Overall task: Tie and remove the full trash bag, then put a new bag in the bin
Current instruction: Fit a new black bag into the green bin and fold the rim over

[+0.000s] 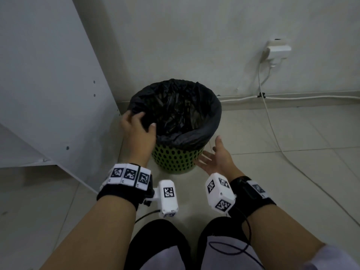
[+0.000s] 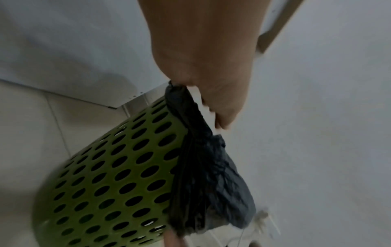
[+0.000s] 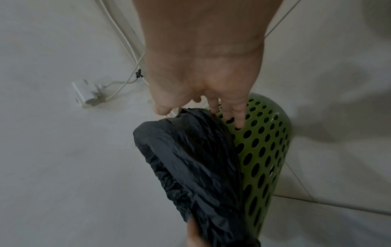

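Note:
A green perforated bin stands on the tiled floor against the wall, lined with a black trash bag whose edge is folded down over the rim. My left hand is at the bin's left rim, fingers curled over the bag's folded edge and thumb inside the opening. In the left wrist view the bag bunches up into that hand beside the bin. My right hand is spread flat by the bin's lower right side. Its fingers lie straight on the bin just below the bag.
A white cabinet panel stands close on the bin's left. A wall socket with a plug is at the upper right, and its cable trails across the floor. My knees are at the bottom.

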Demonstrator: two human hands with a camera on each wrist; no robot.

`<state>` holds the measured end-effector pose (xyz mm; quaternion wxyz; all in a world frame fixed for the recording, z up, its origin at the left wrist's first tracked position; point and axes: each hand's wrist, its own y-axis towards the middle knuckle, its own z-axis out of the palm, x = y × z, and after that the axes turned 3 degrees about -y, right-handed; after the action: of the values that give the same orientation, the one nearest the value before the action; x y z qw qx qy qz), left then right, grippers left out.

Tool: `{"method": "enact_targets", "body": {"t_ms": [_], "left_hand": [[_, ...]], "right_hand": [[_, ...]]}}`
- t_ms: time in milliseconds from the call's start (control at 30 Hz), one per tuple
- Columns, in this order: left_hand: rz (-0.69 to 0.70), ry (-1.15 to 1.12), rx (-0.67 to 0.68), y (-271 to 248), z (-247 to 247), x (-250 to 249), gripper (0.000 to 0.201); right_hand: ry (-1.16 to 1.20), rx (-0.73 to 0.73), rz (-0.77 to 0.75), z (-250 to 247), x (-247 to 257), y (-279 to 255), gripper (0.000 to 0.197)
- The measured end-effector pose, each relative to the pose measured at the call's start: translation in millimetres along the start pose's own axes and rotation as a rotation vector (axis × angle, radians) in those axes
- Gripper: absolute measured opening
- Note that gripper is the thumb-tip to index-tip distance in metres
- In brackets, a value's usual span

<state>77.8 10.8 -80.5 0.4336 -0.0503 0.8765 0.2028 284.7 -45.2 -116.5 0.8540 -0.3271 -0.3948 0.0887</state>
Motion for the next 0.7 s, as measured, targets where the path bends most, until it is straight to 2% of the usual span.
{"method": "enact_targets", "body": {"t_ms": [67,133,167,267,367,400,500,533,600,700], "left_hand": [[0.279,0.019,0.196,-7,6,-10,0.027],[0.370,0.082,0.460,-14,14,-17,0.026],[0.392,0.153,0.526,-17,16,-20,0.031],[0.430,0.305,0.508,-23,22,-24,0.039],[0.445,0.379,0.450,-26,26,-20,0.035],[0.452,0.397,0.428,-27,28,-20,0.034],[0.443,0.435,0.407,-28,30,-22,0.040],[0.434,0.437,0.414,-28,30,-22,0.043],[0.411,0.441,0.427,-28,29,-24,0.046],[0.388,0.438,0.444,-28,27,-28,0.043]], "right_hand": [[0.054,0.016,-0.012,4,6,1,0.064],[0.081,0.052,-0.069,9,11,0,0.056],[0.082,0.068,-0.113,11,12,-2,0.054],[0.088,0.131,-0.207,14,13,-3,0.044],[0.129,0.208,-0.271,12,10,5,0.025],[0.146,0.241,-0.280,11,8,6,0.025],[0.271,0.273,-0.252,11,7,5,0.052],[0.335,0.265,-0.224,13,6,4,0.053],[0.424,0.185,-0.168,15,5,9,0.040],[0.283,0.092,-0.107,18,4,19,0.024]]}}
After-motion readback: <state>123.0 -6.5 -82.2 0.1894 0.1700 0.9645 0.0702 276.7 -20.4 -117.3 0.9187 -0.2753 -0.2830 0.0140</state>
